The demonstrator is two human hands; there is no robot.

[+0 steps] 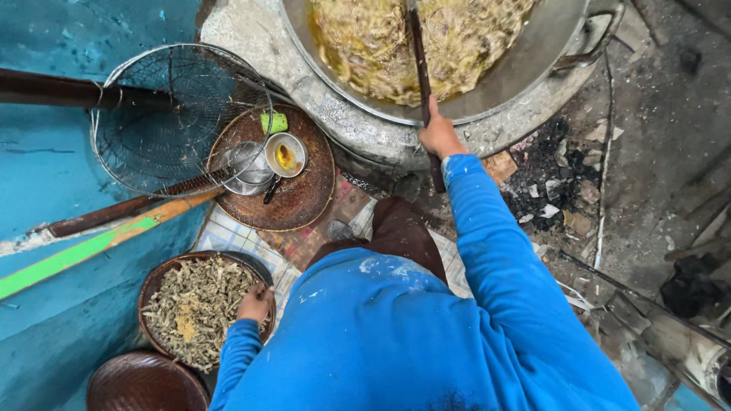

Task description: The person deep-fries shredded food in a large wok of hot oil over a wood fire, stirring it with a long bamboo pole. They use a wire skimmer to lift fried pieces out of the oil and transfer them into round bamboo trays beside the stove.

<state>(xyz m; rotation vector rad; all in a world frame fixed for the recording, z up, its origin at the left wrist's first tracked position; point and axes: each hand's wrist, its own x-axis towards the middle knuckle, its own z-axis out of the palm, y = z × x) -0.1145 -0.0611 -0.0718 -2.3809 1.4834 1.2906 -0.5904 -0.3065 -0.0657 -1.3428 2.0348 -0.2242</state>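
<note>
The right hand gripped a long stick reaching into the wok, where a golden batch was already frying; the left hand closed on dried fish in a basket left of the wok, still mostly full

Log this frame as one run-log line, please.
left hand: in basket of dried strips | right hand: gripping stirring stick in wok
</note>
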